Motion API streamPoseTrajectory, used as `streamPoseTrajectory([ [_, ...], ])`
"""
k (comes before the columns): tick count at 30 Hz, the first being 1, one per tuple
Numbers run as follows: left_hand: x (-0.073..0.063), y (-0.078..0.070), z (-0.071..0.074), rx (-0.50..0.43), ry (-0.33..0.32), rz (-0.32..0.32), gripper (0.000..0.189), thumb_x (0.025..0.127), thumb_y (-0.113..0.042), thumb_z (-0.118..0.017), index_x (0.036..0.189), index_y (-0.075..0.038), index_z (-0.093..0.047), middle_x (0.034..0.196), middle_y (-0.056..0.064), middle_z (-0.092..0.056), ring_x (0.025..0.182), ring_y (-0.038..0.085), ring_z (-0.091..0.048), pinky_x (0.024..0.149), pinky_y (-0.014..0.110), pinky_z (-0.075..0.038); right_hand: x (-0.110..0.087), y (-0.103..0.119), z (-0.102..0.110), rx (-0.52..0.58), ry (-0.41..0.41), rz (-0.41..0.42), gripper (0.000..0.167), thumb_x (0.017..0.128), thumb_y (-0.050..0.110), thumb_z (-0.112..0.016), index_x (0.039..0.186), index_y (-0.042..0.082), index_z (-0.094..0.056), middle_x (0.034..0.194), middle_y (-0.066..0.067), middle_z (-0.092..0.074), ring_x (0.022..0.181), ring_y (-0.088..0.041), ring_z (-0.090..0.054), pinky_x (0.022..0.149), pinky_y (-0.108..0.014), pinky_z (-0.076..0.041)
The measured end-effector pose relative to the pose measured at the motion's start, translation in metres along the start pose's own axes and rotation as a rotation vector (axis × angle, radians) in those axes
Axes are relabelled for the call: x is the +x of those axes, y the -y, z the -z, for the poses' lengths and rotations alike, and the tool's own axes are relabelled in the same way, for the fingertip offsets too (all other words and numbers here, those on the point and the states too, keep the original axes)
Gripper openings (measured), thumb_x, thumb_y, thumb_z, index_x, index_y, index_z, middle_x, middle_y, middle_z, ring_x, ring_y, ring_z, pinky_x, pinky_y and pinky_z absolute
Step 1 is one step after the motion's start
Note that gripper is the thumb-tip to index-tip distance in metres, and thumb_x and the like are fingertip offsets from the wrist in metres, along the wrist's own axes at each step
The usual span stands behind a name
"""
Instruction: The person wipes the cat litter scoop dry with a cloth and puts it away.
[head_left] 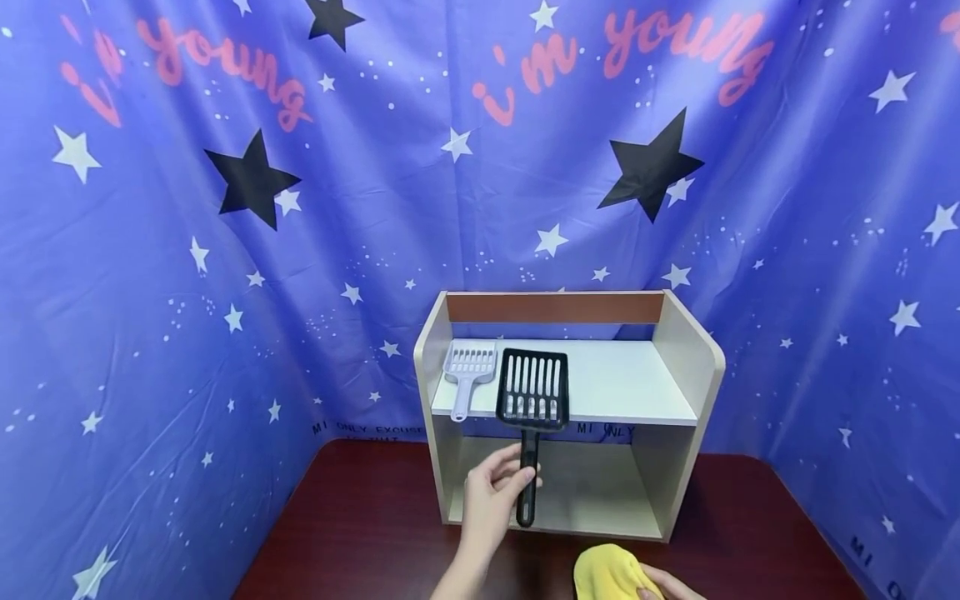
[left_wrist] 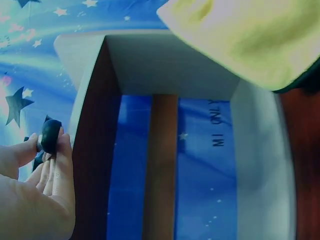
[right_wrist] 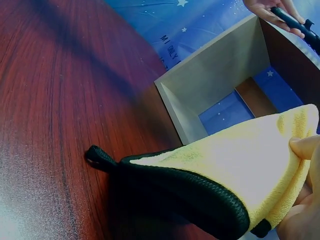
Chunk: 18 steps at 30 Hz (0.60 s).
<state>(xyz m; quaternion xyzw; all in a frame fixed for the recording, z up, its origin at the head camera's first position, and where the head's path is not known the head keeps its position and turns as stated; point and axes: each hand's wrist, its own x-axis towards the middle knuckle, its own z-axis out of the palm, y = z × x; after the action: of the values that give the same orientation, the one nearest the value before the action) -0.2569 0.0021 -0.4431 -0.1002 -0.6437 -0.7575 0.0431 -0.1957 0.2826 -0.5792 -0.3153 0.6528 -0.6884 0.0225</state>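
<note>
A black slotted litter scoop (head_left: 529, 442) is pinched by its handle between the thumb and fingers of my left hand (head_left: 491, 492). Its head overlaps the front of the upper shelf in the head view. Left of it, a pale grey litter scoop (head_left: 464, 385) lies on that shelf, handle toward me. My right hand (head_left: 670, 583) grips a folded yellow cloth (head_left: 611, 573) low at the front. Seen from the right wrist, the cloth (right_wrist: 235, 165) has a dark edge and a black hanging loop, and the thumb presses on its top. In the left wrist view my left hand (left_wrist: 40, 195) holds the handle end.
A two-tier wooden shelf unit (head_left: 688, 350) stands on the dark red table (head_left: 352, 508), with a white upper board (head_left: 615, 375) and a lower compartment. Blue star-printed curtains (head_left: 360, 208) hang behind and at both sides.
</note>
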Motion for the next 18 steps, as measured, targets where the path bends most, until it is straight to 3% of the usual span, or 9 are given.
streamPoseTrajectory([
  [3, 0.015, -0.007, -0.004, -0.030, -0.023, 0.000, 0.040, 0.090, -0.008, -0.072, 0.127, 0.005, -0.062, 0.103, 0.024, -0.074, 0.083, 0.028, -0.076, 0.074, 0.025, -0.061, -0.003, -0.003, -0.001, -0.103, -0.077, 0.060, 0.074, 0.096, -0.019, -0.041, 0.133, 0.043, -0.057, 0.120, 0.023, -0.065, 0.100, 0.004, -0.063, 0.076, -0.014, -0.055],
  [4, 0.019, -0.009, -0.005, -0.035, -0.027, -0.003, 0.040, 0.090, -0.008, -0.072, 0.126, 0.006, -0.063, 0.103, 0.024, -0.074, 0.082, 0.028, -0.076, 0.073, 0.025, -0.061, -0.002, -0.004, 0.001, -0.062, -0.042, 0.055, 0.073, 0.097, -0.018, -0.039, 0.134, 0.043, -0.057, 0.121, 0.023, -0.065, 0.102, 0.004, -0.063, 0.078, -0.013, -0.054],
  [8, 0.038, -0.018, -0.010, -0.021, -0.031, 0.001, 0.039, 0.090, -0.009, -0.072, 0.124, 0.007, -0.064, 0.101, 0.024, -0.075, 0.077, 0.022, -0.076, 0.065, 0.020, -0.057, 0.009, -0.006, 0.017, 0.188, 0.281, 0.007, 0.074, 0.100, -0.017, -0.024, 0.142, 0.037, -0.051, 0.127, 0.019, -0.063, 0.111, 0.004, -0.059, 0.089, -0.010, -0.049],
  [11, 0.051, -0.023, -0.012, 0.009, -0.026, 0.004, 0.037, 0.091, -0.010, -0.071, 0.121, 0.009, -0.064, 0.099, 0.024, -0.075, 0.075, 0.021, -0.076, 0.058, 0.019, -0.054, 0.017, -0.010, 0.026, 0.235, 0.428, 0.013, 0.072, 0.100, -0.017, -0.022, 0.145, 0.032, -0.049, 0.128, 0.017, -0.062, 0.113, 0.004, -0.057, 0.092, -0.010, -0.047],
  [14, 0.060, -0.028, -0.011, 0.046, -0.029, 0.017, 0.036, 0.091, -0.012, -0.070, 0.119, 0.010, -0.065, 0.099, 0.024, -0.075, 0.076, 0.022, -0.076, 0.057, 0.020, -0.054, 0.020, -0.013, 0.029, 0.234, 0.471, 0.041, 0.072, 0.099, -0.018, -0.022, 0.146, 0.029, -0.048, 0.128, 0.018, -0.061, 0.113, 0.005, -0.056, 0.093, -0.009, -0.046],
  [18, 0.068, -0.030, -0.008, 0.060, -0.040, 0.047, 0.038, 0.092, -0.015, -0.070, 0.120, 0.009, -0.064, 0.103, 0.024, -0.075, 0.074, 0.016, -0.076, 0.060, 0.021, -0.056, 0.015, -0.030, 0.035, 0.277, 0.432, 0.003, 0.073, 0.100, -0.017, -0.022, 0.142, 0.035, -0.052, 0.128, 0.015, -0.063, 0.113, 0.003, -0.057, 0.093, -0.010, -0.047],
])
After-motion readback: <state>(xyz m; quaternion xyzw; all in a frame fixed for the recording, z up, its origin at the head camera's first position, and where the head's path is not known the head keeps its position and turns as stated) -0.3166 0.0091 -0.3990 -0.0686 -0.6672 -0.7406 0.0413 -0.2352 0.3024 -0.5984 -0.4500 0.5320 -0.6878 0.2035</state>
